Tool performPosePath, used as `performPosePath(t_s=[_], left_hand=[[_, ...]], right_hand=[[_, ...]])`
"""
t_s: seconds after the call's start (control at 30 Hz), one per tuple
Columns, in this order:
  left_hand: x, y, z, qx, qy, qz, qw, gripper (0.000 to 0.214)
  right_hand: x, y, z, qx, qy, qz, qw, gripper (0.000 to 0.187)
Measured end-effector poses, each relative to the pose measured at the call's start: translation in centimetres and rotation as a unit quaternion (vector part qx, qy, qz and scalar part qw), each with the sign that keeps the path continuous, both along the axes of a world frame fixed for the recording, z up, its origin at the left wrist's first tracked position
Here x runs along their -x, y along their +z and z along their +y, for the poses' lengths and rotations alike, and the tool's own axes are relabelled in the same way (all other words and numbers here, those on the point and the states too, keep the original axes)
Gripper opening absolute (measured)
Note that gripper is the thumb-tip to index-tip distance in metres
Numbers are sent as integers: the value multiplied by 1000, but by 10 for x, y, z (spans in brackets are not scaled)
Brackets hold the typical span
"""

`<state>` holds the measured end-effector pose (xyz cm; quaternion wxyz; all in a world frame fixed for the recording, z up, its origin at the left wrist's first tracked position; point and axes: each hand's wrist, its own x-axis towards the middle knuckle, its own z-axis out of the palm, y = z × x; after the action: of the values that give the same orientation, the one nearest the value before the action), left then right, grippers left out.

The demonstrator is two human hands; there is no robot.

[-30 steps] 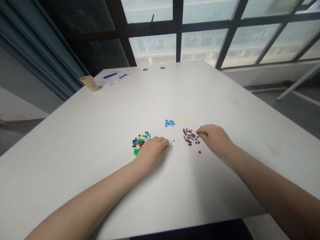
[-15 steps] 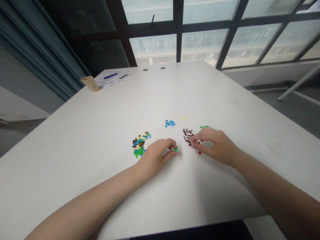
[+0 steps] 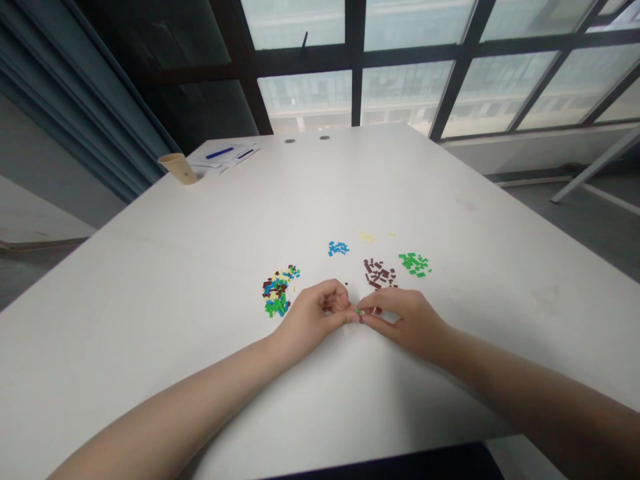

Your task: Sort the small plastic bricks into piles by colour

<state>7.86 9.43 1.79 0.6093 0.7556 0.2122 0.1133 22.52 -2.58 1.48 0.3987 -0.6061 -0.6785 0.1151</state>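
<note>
Over the near middle of the table, my left hand (image 3: 320, 308) is closed in a pinch with a small green piece (image 3: 357, 311) at its fingertips. The fingertips of my right hand (image 3: 411, 319) meet it there, pinched on the same green piece, which is mostly covered. Just beyond my right hand lies a loose group of brown pieces (image 3: 380, 273). A mixed pile of green, blue, yellow and brown pieces (image 3: 276, 293) is left of my left hand. One tiny dark piece (image 3: 346, 284) sits by itself beyond my fingers.
Farther out on the white table (image 3: 300, 207) are blue pieces (image 3: 338, 249), pale yellow pieces (image 3: 367, 237) and green pieces (image 3: 415, 265) in separate groups. A beige cup (image 3: 179, 169) stands at the left edge, near papers with a blue pen (image 3: 219, 153).
My right hand has moved left and nearer from the brown pieces to meet my left hand at the green piece. The green group at right is now uncovered.
</note>
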Motion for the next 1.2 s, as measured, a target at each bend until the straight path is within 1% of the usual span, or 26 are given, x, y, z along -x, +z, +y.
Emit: performPosePath(t_s=[0.07, 0.1, 0.17, 0.23, 0.3, 0.37, 0.43, 0.5, 0.53, 0.6, 0.73, 0.87, 0.93, 0.97, 1.03, 1.1, 1.2], left_hand=[[-2, -1, 0, 78, 3, 7, 997, 23], [-2, 0, -1, 104, 3, 11, 995, 23], [-3, 1, -1, 129, 9, 13, 992, 24], [-3, 2, 0, 135, 20, 8, 991, 25], [-3, 1, 0, 124, 30, 5, 992, 26], [-3, 0, 1, 100, 27, 9, 995, 24], [-3, -1, 2, 76, 12, 17, 997, 22], [-3, -2, 2, 55, -7, 22, 998, 21], [-3, -3, 2, 46, -13, 24, 999, 21], [-2, -2, 2, 32, -22, 26, 999, 20], [-1, -4, 2, 24, -28, 25, 999, 19], [0, -6, 2, 10, -39, 28, 999, 19], [0, -2, 4, -27, -36, 34, 998, 18], [1, 1, 6, -61, -29, 37, 997, 17], [2, 11, 14, -152, -4, 50, 987, 15], [4, 21, 27, -249, 30, 71, 965, 16], [10, 29, 53, -353, 65, 128, 924, 20]], right_hand=[[6, -1, -1, -16, 8, 2, 1000, 12], [7, -1, -2, -20, 13, 1, 1000, 14], [5, 0, -1, -31, 12, -13, 999, 15], [-8, 3, 1, -34, -25, -45, 998, 17], [-33, 7, 3, -13, -96, -89, 991, 18], [-63, 12, 4, 61, -153, -125, 978, 20], [-91, 14, 3, 141, -182, -189, 955, 21], [-108, 14, 3, 210, -190, -240, 928, 20], [-112, 12, 2, 235, -187, -254, 919, 20], [-112, 9, 3, 267, -174, -260, 912, 21], [-103, 3, 5, 283, -158, -245, 914, 26], [-101, 4, 4, 293, -154, -216, 919, 30], [-102, 7, 3, 284, -164, -202, 923, 31], [-102, 9, 3, 275, -169, -198, 926, 31], [-100, 11, 3, 258, -174, -199, 929, 29], [-97, 12, 4, 254, -166, -206, 930, 25], [-92, 9, 6, 262, -150, -209, 930, 22]])
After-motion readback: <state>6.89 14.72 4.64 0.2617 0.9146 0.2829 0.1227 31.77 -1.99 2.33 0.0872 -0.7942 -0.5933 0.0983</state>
